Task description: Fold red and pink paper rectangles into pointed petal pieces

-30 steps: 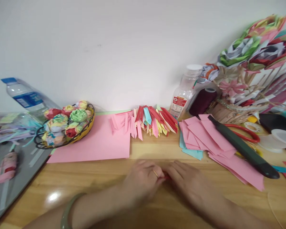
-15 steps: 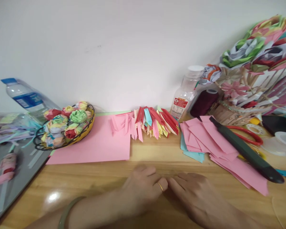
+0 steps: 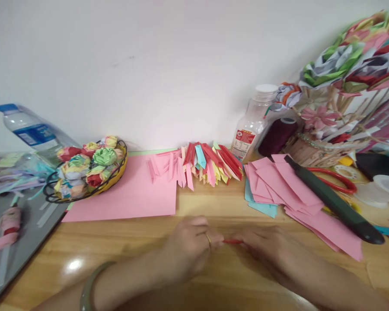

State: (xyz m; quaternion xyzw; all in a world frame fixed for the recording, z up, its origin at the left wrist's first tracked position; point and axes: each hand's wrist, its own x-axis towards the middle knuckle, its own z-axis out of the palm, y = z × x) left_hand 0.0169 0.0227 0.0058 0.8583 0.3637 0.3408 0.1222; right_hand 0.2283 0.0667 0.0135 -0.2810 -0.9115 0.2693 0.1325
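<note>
Between my hands, just over the wooden table point(image 3: 168, 224), runs a narrow red paper strip point(image 3: 232, 241), seen edge-on. My left hand point(image 3: 192, 246), with a ring and a bangle at the wrist, pinches its left end. The other end is in the closed fingers of my right hand point(image 3: 269, 246). Most of the strip is hidden by my fingers. Beyond them lies a row of folded paper pieces point(image 3: 207, 162) in red, pink, yellow and blue. Pink paper rectangles point(image 3: 278, 185) are piled to the right, over some blue ones.
A black utility knife point(image 3: 337, 203) rests across the pink pile, by red-handled scissors point(image 3: 337, 183). A basket of paper flowers point(image 3: 116, 181) stands on pink sheets point(image 3: 149, 194). Bottles point(image 3: 32, 131), a thread spool point(image 3: 277, 136) and more paper flowers point(image 3: 333, 65) line the wall. A glue gun point(image 3: 9, 224) lies left.
My hands have drawn slightly apart, and the red paper strip now shows between them. The view has shifted a little; the other things on the table have stayed put.
</note>
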